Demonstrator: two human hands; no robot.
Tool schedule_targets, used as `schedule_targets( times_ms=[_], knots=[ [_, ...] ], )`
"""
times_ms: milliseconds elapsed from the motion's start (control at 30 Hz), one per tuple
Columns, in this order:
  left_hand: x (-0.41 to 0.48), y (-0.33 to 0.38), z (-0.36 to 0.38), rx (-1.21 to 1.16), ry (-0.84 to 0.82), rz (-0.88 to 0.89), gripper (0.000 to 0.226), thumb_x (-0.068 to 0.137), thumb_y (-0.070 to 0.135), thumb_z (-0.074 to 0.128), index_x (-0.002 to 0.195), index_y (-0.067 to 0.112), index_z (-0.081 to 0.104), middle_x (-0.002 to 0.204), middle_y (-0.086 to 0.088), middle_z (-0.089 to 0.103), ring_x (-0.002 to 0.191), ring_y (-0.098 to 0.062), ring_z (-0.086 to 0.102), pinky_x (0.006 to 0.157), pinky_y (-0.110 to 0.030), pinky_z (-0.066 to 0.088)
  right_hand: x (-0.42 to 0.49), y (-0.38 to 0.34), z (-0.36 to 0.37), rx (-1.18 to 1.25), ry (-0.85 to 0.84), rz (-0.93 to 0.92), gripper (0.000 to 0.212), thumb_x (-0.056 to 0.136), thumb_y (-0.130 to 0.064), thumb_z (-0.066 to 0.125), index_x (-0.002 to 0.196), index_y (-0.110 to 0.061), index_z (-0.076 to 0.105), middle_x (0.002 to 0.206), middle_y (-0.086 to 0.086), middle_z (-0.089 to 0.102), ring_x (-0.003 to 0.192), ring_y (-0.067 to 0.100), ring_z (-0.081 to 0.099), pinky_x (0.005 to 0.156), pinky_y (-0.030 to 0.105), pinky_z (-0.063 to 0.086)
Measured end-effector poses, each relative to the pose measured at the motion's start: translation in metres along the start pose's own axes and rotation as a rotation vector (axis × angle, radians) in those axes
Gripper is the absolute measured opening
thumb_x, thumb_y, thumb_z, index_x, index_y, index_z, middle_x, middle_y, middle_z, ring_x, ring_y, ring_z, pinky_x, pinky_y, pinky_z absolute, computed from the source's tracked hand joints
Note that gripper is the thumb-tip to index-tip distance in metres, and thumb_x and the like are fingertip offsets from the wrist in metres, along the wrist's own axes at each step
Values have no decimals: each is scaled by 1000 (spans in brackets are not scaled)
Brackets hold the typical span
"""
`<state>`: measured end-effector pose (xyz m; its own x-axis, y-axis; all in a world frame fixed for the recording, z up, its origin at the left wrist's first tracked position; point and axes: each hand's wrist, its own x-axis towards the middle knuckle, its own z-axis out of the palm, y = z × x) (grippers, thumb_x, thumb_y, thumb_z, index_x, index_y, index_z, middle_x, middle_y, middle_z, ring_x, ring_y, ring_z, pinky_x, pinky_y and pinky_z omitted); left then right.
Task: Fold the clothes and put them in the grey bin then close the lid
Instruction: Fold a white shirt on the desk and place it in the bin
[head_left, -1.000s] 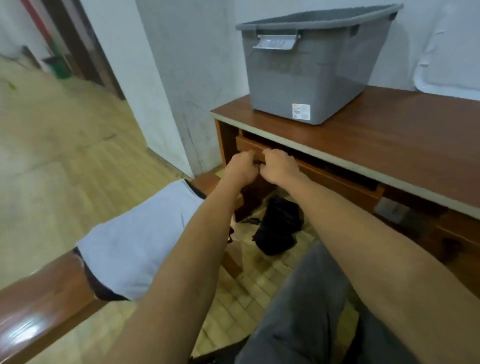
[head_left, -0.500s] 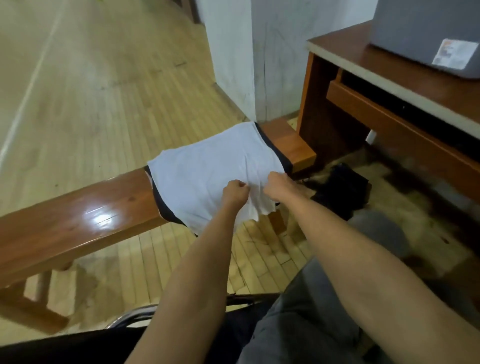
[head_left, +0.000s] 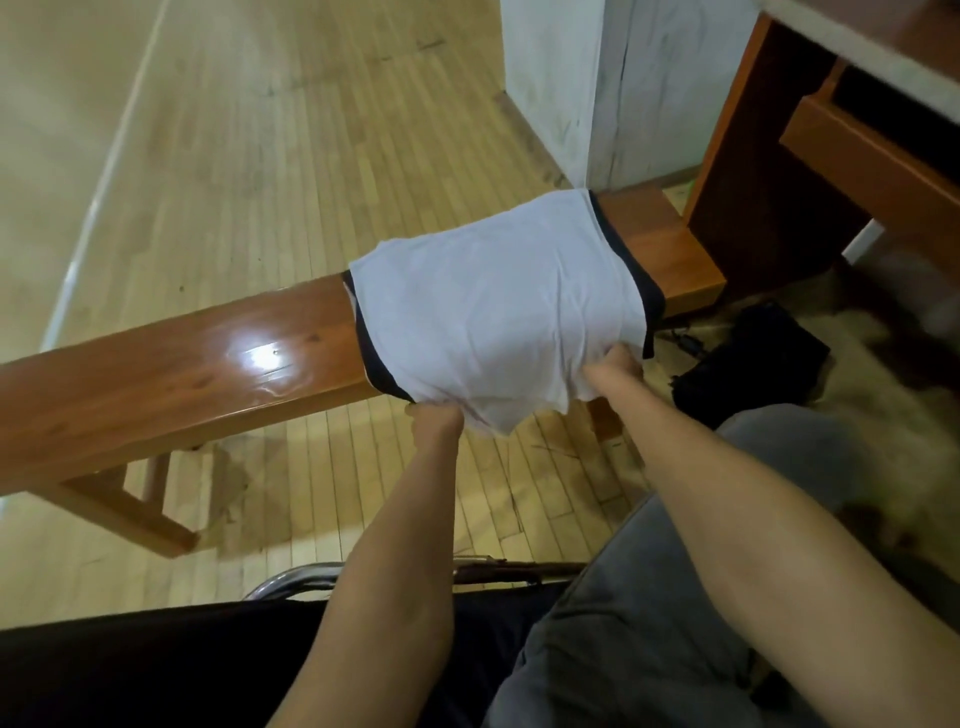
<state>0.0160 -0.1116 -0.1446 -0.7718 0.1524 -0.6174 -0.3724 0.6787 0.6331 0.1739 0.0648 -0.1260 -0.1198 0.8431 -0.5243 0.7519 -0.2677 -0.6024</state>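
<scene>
My left hand (head_left: 435, 417) grips the near hem of the white folded fabric garment with black trim (head_left: 493, 301) | my right hand (head_left: 615, 368) grips the same hem, to its right | garment lies ahead of both hands across the glossy brown wooden table (head_left: 182, 374), near edge overhanging.

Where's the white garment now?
The white garment lies centre of the head view, over the wooden bench near the desk; left hand and right hand grip its near edge.
</scene>
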Motion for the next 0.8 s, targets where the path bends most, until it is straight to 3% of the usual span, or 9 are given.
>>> schedule_targets(
  times_ms=[100,167,200,300,400,533,667,733,800],
  knots=[
    [6,-1,-8,116,56,124,25,94,16,55,115,4,61,93,-12,65,67,-20,54,56,-33,46,2,0,1,38,100,19,55,96,-18,66,145,-10,42,137,17,57,120,38,61,95,45,53],
    [6,-6,-12,191,60,129,14,93,13,54,90,3,63,80,-12,62,59,-19,50,49,-29,38,3,0,0,23,143,10,40,96,-20,65,133,-10,55,129,17,63,115,39,63,92,45,55],
    [4,-7,-13,181,60,107,13,94,11,54,86,3,61,76,-11,60,59,-19,49,48,-29,37,1,0,-1,24,149,3,32,98,-19,63,128,-9,61,125,17,66,113,39,64,91,44,55],
    [-1,-6,-13,131,40,27,16,97,15,56,104,2,63,89,-11,64,68,-20,56,57,-31,47,-3,-2,-4,67,146,-29,19,99,-18,59,112,-6,67,107,15,68,100,36,67,77,38,55],
    [0,-2,-6,97,-61,-40,28,91,17,67,114,2,62,105,-12,68,88,-25,65,80,-39,58,-9,-4,-8,252,100,-91,20,94,-20,56,90,-3,65,84,10,63,82,31,65,62,31,47],
    [-6,1,5,-6,-300,-223,49,98,42,65,126,2,58,116,-12,65,105,-31,65,86,-45,57,-16,2,-14,581,15,-33,16,92,-23,53,89,-9,61,89,8,64,85,26,62,75,36,51],
    [-7,3,14,-58,-320,-213,65,101,44,60,148,3,44,142,-15,56,128,-36,55,102,-50,51,-14,11,-21,603,-91,-47,21,97,-31,56,104,-11,58,100,6,61,92,27,59,70,33,48],
    [-5,-1,21,-136,-287,-207,65,98,41,64,150,7,42,140,-11,57,123,-35,56,96,-49,51,-13,19,-21,528,-196,-60,42,96,-44,63,123,-13,54,114,5,61,103,27,59,87,43,55],
    [-6,-5,25,-212,-224,-180,57,95,32,65,143,8,48,119,-8,64,106,-32,57,85,-44,48,-13,27,-19,412,-256,-74,54,92,-50,70,126,-12,52,122,6,61,111,27,59,101,47,51]
  ],
)
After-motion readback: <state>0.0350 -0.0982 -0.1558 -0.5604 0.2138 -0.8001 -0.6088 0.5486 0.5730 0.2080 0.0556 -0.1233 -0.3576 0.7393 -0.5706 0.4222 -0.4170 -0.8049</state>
